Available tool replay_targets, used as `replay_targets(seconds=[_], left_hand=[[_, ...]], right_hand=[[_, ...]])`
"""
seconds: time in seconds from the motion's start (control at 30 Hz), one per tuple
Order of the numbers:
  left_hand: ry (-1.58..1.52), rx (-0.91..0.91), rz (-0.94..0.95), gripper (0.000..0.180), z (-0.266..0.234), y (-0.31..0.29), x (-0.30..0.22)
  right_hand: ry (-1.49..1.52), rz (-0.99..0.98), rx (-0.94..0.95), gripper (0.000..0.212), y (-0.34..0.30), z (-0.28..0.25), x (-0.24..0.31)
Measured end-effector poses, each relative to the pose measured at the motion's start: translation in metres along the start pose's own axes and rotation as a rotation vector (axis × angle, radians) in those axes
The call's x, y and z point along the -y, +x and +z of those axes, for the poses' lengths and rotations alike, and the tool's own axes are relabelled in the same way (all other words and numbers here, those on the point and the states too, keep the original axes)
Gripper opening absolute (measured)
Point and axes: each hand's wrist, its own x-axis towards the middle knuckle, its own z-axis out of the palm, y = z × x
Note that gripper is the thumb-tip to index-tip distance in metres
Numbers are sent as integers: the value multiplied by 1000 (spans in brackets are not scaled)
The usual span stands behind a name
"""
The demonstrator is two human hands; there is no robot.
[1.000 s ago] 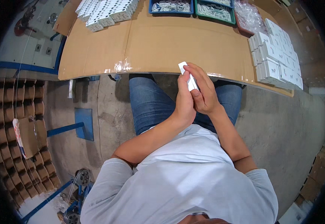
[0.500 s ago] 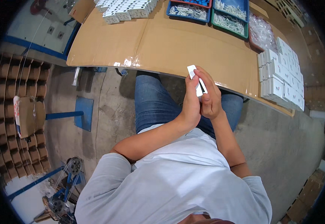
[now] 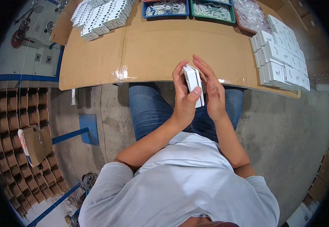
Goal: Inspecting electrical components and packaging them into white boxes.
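Observation:
A small white box [image 3: 192, 78] with a dark line along its side stands tilted in my left hand [image 3: 184, 106]. The left thumb presses on the near side, while the fingers wrap round its left side. Right beside the box, my right hand [image 3: 215, 96] is open with fingers stretched out and the palm turned toward it; a narrow gap shows between them. Both hands are over my lap, at the near edge of the cardboard-covered table [image 3: 153, 51].
White boxes are stacked at the table's right end [image 3: 283, 62], and more white boxes [image 3: 102, 19] lie in rows at the far left. Along the back stand a blue tray [image 3: 166, 17] and a green tray [image 3: 214, 19] of small white parts, beside clear plastic bags [image 3: 251, 15].
My right hand has come away from the box and opened. The box has turned in my left hand and shows a broader face. The view has shifted, so the table sits lower.

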Motion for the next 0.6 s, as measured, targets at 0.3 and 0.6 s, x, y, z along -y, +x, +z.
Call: replay_targets(seconds=[0.3, 0.6], left_hand=[[339, 70, 294, 110, -33, 17, 7], [379, -8, 320, 114, -43, 21, 14]], right_hand=[[77, 56, 103, 63, 8, 7, -2], [47, 90, 116, 66, 19, 14, -11]])
